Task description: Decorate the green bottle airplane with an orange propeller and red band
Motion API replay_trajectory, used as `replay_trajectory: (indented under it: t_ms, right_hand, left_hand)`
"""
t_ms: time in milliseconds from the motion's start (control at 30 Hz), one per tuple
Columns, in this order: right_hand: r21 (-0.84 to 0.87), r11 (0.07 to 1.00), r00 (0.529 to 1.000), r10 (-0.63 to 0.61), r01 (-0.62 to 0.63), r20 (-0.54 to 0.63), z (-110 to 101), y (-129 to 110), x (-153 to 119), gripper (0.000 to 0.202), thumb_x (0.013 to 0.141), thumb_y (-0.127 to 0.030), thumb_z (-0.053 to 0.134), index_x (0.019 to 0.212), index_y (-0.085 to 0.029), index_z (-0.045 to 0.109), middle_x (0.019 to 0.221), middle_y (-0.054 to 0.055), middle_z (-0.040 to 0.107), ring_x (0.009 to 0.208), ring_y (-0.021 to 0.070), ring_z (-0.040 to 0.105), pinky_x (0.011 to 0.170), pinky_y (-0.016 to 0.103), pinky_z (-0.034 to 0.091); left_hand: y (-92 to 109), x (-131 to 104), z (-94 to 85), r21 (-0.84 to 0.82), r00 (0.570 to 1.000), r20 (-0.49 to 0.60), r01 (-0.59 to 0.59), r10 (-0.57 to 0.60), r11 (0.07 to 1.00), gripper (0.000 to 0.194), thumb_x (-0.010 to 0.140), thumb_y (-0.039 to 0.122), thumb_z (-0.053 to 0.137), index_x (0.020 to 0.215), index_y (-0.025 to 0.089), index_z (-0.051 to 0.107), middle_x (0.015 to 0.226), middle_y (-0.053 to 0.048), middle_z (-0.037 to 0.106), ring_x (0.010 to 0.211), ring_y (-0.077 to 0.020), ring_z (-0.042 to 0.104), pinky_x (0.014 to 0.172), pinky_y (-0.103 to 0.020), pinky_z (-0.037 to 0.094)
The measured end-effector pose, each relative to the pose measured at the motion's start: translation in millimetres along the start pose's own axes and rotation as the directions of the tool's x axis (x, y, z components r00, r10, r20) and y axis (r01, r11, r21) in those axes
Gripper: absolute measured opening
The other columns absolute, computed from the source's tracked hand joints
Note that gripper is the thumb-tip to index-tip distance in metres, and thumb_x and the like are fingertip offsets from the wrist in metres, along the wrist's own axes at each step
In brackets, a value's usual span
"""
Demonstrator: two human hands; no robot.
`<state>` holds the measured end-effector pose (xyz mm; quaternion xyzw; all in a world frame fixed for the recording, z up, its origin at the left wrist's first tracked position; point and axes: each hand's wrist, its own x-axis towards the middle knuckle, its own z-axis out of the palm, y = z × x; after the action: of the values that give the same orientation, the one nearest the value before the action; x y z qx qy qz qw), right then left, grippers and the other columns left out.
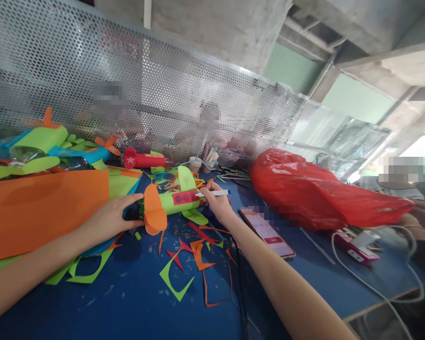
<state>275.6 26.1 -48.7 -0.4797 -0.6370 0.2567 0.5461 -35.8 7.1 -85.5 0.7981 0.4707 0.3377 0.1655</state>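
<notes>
A toy plane [167,203], a bottle wrapped in light green paper, lies sideways on the blue table. Orange paper blades [153,211] sit near its dark end, and green paper wings stick out from both sides. My left hand [115,215] is closed around that dark bottle end. Along the body runs a red paper strip [184,197] bearing dark round marks. My right hand [216,203] grips a white marker [220,192], its tip at the strip's right part; whether the tip touches is too small to tell. Some of the right fingers are hidden.
Orange paper [49,208] and other paper planes [147,159] are at left. Paper scraps [177,278] lie in front, with a black cable. Pens stand in a cup [209,160] behind. To the right are a phone [269,233], red plastic bag [304,189], power strip [357,250] and another person's hand.
</notes>
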Motion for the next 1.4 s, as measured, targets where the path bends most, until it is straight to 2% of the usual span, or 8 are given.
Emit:
replay_trajectory:
  t_ms: [300,633,900,1133,1400]
  right_hand:
    - [0.010,1.000,1.000,0.024,-0.024,-0.001,2.2,-1.0,-1.2,0.022,0.074,-0.035,0.058,0.062,-0.024,0.043,0.052,-0.006,0.046,0.051,0.0130,0.041,0.052,0.026,0.034]
    - [0.003,1.000,1.000,0.028,-0.028,-0.011,2.6,0.8,-1.5,0.021,0.073,-0.033,0.059,0.062,-0.024,0.045,0.053,-0.006,0.047,0.051,0.0132,0.042,0.052,0.027,0.035]
    - [0.011,1.000,1.000,0.020,-0.020,-0.014,2.8,0.9,-1.0,0.020,0.073,-0.033,0.059,0.062,-0.024,0.044,0.053,-0.006,0.046,0.051,0.0129,0.041,0.052,0.026,0.033]
    - [0.026,0.999,1.000,0.027,-0.027,-0.016,2.7,-0.1,-1.9,0.021,0.074,-0.033,0.058,0.063,-0.024,0.043,0.053,-0.006,0.045,0.051,0.0130,0.041,0.050,0.026,0.034]
    - [0.016,1.000,1.000,0.020,-0.020,-0.015,2.7,-2.3,-3.0,0.021,0.073,-0.034,0.058,0.062,-0.024,0.044,0.053,-0.006,0.046,0.052,0.0131,0.042,0.052,0.026,0.035]
  left_hand:
    - [4.4,0.5,-1.4,0.103,1.000,0.006,0.024,-0.025,0.994,0.069,0.071,0.058,0.066,0.129,0.021,0.056,0.136,-0.012,0.058,0.124,-0.0383,0.053,0.103,-0.050,0.044]
    - [0.5,0.3,0.6,0.108,1.000,-0.009,0.001,0.000,0.994,0.064,0.073,0.057,0.065,0.127,0.025,0.056,0.134,-0.010,0.060,0.122,-0.0363,0.055,0.101,-0.049,0.046]
    - [2.0,0.7,1.0,0.077,1.000,-0.017,0.008,-0.007,0.997,0.068,0.069,0.063,0.066,0.125,0.026,0.058,0.133,-0.010,0.061,0.121,-0.0383,0.055,0.101,-0.052,0.045]
    - [0.2,0.7,1.2,0.078,1.000,-0.017,0.009,-0.008,0.997,0.065,0.070,0.060,0.066,0.126,0.028,0.058,0.135,-0.009,0.059,0.123,-0.0374,0.054,0.102,-0.051,0.044]
    - [0.9,0.6,0.1,0.091,1.000,0.013,0.015,-0.016,0.996,0.069,0.072,0.059,0.065,0.129,0.023,0.055,0.137,-0.010,0.057,0.124,-0.0368,0.053,0.103,-0.051,0.043]
